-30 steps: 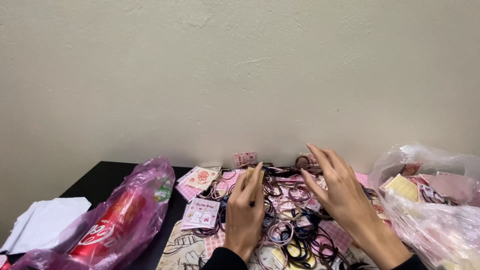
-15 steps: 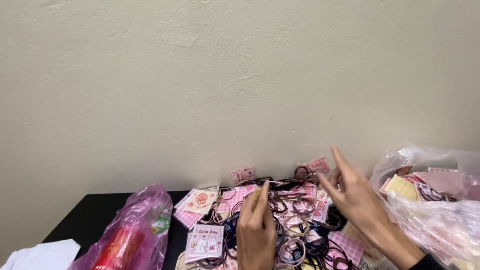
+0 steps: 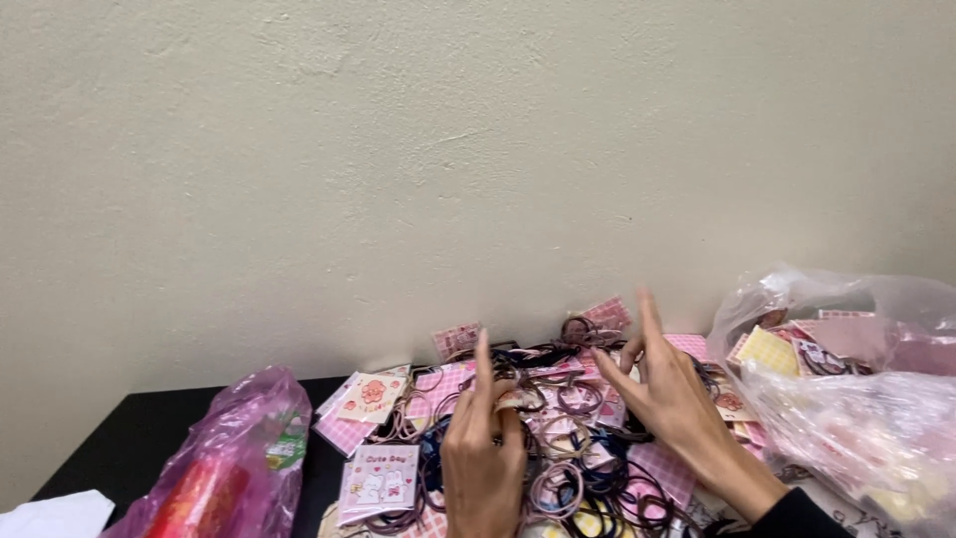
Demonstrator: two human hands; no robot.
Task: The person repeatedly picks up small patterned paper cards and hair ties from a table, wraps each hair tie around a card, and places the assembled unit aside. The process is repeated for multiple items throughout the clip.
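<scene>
A heap of hair ties [image 3: 568, 438] in pink, purple, black and blue lies on the black table [image 3: 129, 448] among pink checked cards [image 3: 448, 384]. My left hand [image 3: 483, 453] rests on the heap with the index finger raised and the other fingers curled over a hair tie. My right hand [image 3: 672, 399] hovers just right of it, fingers spread and raised, thumb and a finger touching a dark hair tie; whether it grips it I cannot tell. A white card with cartoon animals [image 3: 376, 478] lies left of my left hand.
A pink plastic bag [image 3: 234, 468] with a red bottle inside lies at the left. A clear plastic bag [image 3: 856, 418] full of cards and hair ties stands at the right. White paper [image 3: 60, 513] sits at the bottom left corner. A beige wall [image 3: 478, 169] rises behind the table.
The view has tilted up, so the table sits lower in the frame. My right hand has lifted its fingers off the heap and my left index finger stays raised.
</scene>
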